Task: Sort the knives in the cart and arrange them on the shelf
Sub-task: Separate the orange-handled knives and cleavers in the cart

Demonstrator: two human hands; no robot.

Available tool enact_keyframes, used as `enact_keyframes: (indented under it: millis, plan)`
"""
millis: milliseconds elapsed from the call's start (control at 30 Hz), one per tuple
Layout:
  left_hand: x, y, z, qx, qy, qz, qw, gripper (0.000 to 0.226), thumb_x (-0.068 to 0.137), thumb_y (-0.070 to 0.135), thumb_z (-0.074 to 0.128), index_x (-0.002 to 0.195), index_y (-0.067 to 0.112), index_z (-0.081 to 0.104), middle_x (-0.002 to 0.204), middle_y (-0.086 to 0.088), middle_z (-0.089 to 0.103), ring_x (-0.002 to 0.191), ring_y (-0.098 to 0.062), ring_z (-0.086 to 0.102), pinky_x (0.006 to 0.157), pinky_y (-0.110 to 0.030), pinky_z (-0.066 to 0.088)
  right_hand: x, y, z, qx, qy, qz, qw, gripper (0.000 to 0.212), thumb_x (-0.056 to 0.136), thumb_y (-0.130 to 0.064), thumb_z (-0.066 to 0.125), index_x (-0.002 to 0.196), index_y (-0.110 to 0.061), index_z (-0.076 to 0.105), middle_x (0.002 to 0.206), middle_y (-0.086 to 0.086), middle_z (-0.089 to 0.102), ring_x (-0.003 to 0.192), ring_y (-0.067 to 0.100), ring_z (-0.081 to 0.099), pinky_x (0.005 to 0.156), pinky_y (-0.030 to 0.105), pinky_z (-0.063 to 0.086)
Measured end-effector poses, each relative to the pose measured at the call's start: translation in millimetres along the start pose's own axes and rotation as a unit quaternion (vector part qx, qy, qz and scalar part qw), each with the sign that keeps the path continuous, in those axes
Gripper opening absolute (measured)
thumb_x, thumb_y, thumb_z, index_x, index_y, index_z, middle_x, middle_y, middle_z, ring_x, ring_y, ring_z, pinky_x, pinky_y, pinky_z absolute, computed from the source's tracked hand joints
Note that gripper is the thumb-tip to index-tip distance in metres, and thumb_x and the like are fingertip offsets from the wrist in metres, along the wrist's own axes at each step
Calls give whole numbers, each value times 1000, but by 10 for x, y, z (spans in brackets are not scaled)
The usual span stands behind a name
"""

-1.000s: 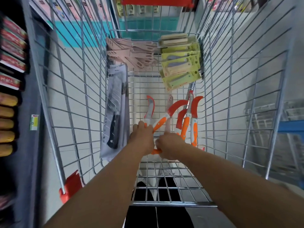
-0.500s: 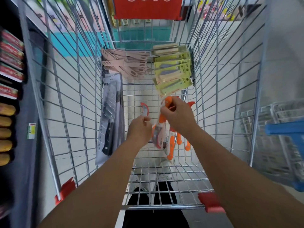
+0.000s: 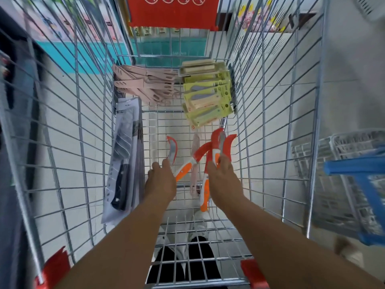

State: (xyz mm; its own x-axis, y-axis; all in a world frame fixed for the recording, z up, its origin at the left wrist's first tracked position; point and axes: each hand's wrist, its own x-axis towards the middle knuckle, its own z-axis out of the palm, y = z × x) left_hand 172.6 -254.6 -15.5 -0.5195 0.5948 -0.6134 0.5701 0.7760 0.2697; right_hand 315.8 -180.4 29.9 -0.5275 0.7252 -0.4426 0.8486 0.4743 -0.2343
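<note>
Both my hands are down inside the wire cart (image 3: 270, 142). My left hand (image 3: 160, 180) grips a small curved knife with a red sheath (image 3: 172, 148); its handle is hidden under my fingers. My right hand (image 3: 223, 178) pinches an orange-handled knife (image 3: 218, 142) with its red sheath pointing away from me. Two more orange-handled knives (image 3: 205, 195) and a pale pink knife (image 3: 195, 163) lie on the cart floor between my hands.
A pile of pink knives (image 3: 145, 84) lies at the cart's far left, and yellow-green carded knives (image 3: 208, 97) at the far right. Packaged black-handled knives (image 3: 123, 163) lean on the left wall. A blue-framed basket (image 3: 354, 174) stands outside on the right, dark shelving on the left.
My right hand picked one orange-handled knife out of the bunch, lifted it, and has now come down a little with it. My left hand keeps its hold on the curved knife.
</note>
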Motion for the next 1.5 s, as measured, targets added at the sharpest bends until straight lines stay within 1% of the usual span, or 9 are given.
enact_keyframes:
  millis: [167,267,500,933,1200,1267,1333,1433,1500]
  plan:
    - [56,34,-68,-44,-15,-38,998,48,86,22,65,123,6,40,121,-16,50,107,-32,54,83,-38,49,42,13,168,46,-27,73,996,38,91,-3,48,128,-11,46,139,21,26,110,32,47,92,35,46]
    - [74,12,-110,-72,-45,-58,995,37,84,27,64,111,6,52,112,-14,57,91,-28,60,67,-32,47,97,3,179,64,-28,109,992,34,92,-3,46,124,-13,48,137,20,27,105,32,52,89,38,48]
    - [34,288,-117,-189,50,-7,981,20,88,22,60,100,7,56,101,-10,57,78,-20,56,56,-25,37,75,-3,110,61,-15,135,989,37,91,-5,53,126,-14,47,137,17,31,110,30,50,92,35,45]
    - [26,445,59,46,-6,-6,999,29,94,23,53,119,9,53,120,-10,51,117,-28,45,87,-37,44,49,66,64,76,-61,169,981,40,88,-1,53,123,-18,47,121,14,41,105,31,50,87,37,47]
    - [-41,806,3,-142,-100,25,984,30,88,27,59,111,9,58,85,-4,62,75,-18,62,67,-31,53,17,83,-101,131,-20,215,968,40,89,-4,49,125,-20,52,125,13,46,115,32,48,89,36,43]
    - [-77,880,23,-193,-96,37,976,40,87,28,64,122,10,56,80,6,59,68,-6,59,59,-21,49,34,72,-133,188,46,198,961,43,89,-3,49,129,-18,52,129,8,49,117,27,49,90,34,42]
    - [-92,897,57,-205,-99,70,971,30,90,26,60,115,9,61,87,2,64,79,-14,63,70,-27,54,83,44,-136,235,88,150,956,41,90,-5,47,130,-15,54,133,4,49,118,23,48,92,31,40]
    - [-93,810,94,-166,-114,119,972,28,95,18,47,116,5,61,112,-17,62,94,-25,62,78,-28,50,166,39,-27,194,47,96,975,38,98,-17,39,133,-15,54,144,4,44,130,22,39,109,32,32]
    - [-47,692,133,-144,-76,126,979,26,93,20,49,114,18,63,109,-9,56,90,-21,60,74,-28,51,181,71,73,114,10,83,990,39,100,-26,34,136,-21,51,152,1,35,139,22,28,115,34,22]
